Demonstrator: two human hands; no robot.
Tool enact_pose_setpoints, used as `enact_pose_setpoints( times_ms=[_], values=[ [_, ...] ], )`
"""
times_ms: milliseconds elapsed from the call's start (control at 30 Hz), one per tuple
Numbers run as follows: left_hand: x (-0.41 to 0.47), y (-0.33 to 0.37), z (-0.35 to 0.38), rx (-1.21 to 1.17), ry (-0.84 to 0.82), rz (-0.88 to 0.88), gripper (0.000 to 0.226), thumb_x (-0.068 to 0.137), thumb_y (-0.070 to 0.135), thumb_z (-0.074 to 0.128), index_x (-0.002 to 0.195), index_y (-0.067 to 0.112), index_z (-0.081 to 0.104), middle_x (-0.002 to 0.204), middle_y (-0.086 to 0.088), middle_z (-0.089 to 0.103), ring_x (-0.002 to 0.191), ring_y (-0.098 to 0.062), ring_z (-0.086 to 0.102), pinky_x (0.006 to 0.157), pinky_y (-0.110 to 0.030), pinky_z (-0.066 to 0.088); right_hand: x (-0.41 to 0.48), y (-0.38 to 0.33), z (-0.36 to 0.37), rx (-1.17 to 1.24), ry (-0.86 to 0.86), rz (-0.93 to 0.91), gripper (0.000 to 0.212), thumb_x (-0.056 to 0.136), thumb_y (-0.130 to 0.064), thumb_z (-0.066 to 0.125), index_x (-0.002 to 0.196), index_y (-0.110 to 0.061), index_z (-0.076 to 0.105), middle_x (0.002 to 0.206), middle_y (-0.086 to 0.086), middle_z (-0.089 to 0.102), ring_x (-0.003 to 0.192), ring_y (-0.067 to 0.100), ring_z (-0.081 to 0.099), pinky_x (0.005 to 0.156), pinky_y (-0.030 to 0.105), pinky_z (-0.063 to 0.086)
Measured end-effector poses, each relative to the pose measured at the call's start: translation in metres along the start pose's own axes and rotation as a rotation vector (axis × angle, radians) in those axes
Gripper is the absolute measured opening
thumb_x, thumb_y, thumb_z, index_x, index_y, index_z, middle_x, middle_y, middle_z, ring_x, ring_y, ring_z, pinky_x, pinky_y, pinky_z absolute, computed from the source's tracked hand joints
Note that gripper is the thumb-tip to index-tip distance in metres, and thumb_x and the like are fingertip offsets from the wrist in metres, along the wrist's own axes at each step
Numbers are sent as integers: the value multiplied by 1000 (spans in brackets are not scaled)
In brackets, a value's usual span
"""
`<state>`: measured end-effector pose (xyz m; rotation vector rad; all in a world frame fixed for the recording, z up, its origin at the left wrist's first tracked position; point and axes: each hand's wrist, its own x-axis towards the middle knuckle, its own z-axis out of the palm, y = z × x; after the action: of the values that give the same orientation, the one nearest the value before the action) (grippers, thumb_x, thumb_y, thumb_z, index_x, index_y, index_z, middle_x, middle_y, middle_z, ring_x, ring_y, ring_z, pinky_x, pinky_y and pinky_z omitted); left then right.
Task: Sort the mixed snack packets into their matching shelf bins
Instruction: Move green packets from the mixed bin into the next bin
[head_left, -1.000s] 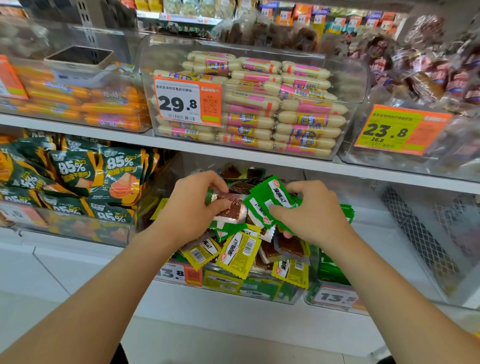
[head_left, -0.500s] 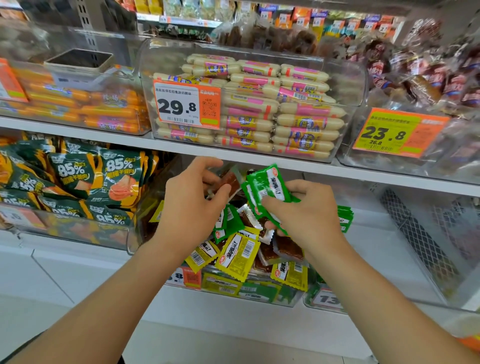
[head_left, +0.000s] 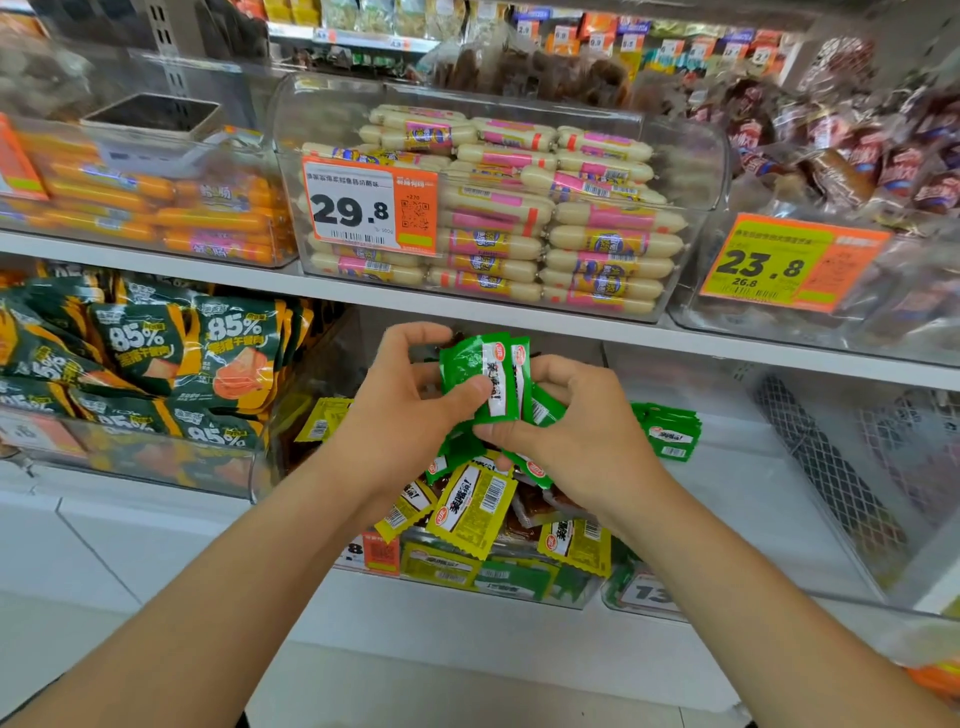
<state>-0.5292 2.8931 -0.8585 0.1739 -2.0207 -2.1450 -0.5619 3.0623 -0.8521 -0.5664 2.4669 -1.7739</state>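
Note:
Both hands meet above a clear bin (head_left: 519, 587) of mixed yellow packets (head_left: 470, 512) and green ones on the lower shelf. My left hand (head_left: 400, 410) pinches a green snack packet (head_left: 480, 374) with its thumb on the front. My right hand (head_left: 582, 431) grips a bunch of green packets (head_left: 540, 410) from the right side, some hanging below its fingers. The two bunches touch. A small stack of green packets (head_left: 670, 431) lies in the bin to the right.
Green-and-orange 85% bags (head_left: 156, 364) fill the bin at left. On the shelf above stand bins of orange sausages (head_left: 156, 208), pink-and-white sausages (head_left: 545, 218) and dark wrapped snacks (head_left: 857, 166), with price tags 29.8 (head_left: 369, 205) and 23.8 (head_left: 789, 262). A mesh-bottomed bin (head_left: 831, 467) sits at right.
My left hand let go of a brown packet and moved right onto the green packets. Both hands rose a little, and the green bunch now stands between them.

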Motion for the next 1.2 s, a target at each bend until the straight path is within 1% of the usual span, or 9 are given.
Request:
enact_pose_setpoints(
  times_ms=[67,167,367,633,767,900,1033,1100,1200],
  values=[
    [1,1,-4,-21,8,-35,52,92,5,76,132,28,52,111,-6,75,92,-25,78,78,-43,65,1,2,-5,-83,-72,5,44,79,-12,90,118,-22,73,106,-11,78,89,-6,71,70,3,49],
    [3,4,-10,-8,46,-59,43,94,2,72,127,26,60,107,-5,77,89,-24,79,76,-45,66,4,2,-11,-87,-168,72,42,92,-9,77,128,-29,67,104,-7,79,91,5,75,80,21,59],
    [5,4,-12,-12,104,-107,29,105,7,58,122,30,62,107,-5,78,88,-26,79,79,-57,63,9,2,-7,150,161,-43,39,97,1,61,119,-29,73,104,-3,79,95,16,76,82,36,62],
    [-3,4,6,-109,45,-64,28,106,6,52,125,25,61,114,-10,75,106,-32,74,92,-60,59,9,13,32,12,285,-119,30,96,-32,70,125,-36,69,110,-6,74,102,14,72,86,42,62],
    [-5,9,8,-177,77,-67,35,99,0,46,121,22,64,113,-14,74,107,-34,73,88,-53,61,8,10,37,-25,177,-183,42,104,-34,61,145,-28,53,121,-13,70,108,4,68,89,34,60],
    [-7,10,11,-253,68,-110,42,90,1,41,126,13,60,117,-24,69,110,-42,68,84,-46,55,2,8,47,-222,14,-197,51,107,-42,51,155,-29,36,114,-13,69,92,3,68,69,16,48],
    [-8,8,6,-169,77,-80,36,97,2,48,128,20,54,112,-11,69,103,-25,67,88,-43,56,0,8,55,-220,-101,-143,59,112,-36,36,165,-32,11,146,0,54,111,11,54,84,18,41],
    [-6,10,-3,-114,90,-73,39,96,-3,51,126,22,50,114,-12,68,102,-25,68,82,-41,59,1,2,50,-232,-164,-165,59,113,-31,36,166,-35,11,130,-3,61,92,3,53,68,10,36],
    [-2,15,-20,-68,112,-90,44,97,-5,52,132,22,48,120,-18,67,108,-34,69,86,-51,62,12,0,36,-368,-211,-223,43,113,-34,35,156,-32,42,96,3,72,70,6,62,61,27,47]
  ],
)
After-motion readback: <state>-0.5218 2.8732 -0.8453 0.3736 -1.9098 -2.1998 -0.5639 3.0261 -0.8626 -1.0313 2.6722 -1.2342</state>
